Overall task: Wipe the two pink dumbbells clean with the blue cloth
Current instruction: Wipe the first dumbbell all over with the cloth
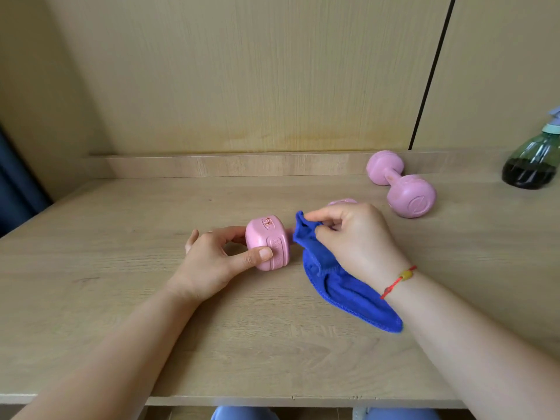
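We note, frame centre: left hand [212, 259] grips head of near pink coated dumbbell [268, 244]; right hand [354, 237] pinches blue fleecy cloth [348, 289] at its bar. Risk: grip slackens, dumbbell rolls. Upper right: 2nd pink dumbbell [401, 183], prob. awaiting wipe.

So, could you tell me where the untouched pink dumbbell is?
In the head view, the untouched pink dumbbell lies back-right on the table, between the right hand and the spray bottle.
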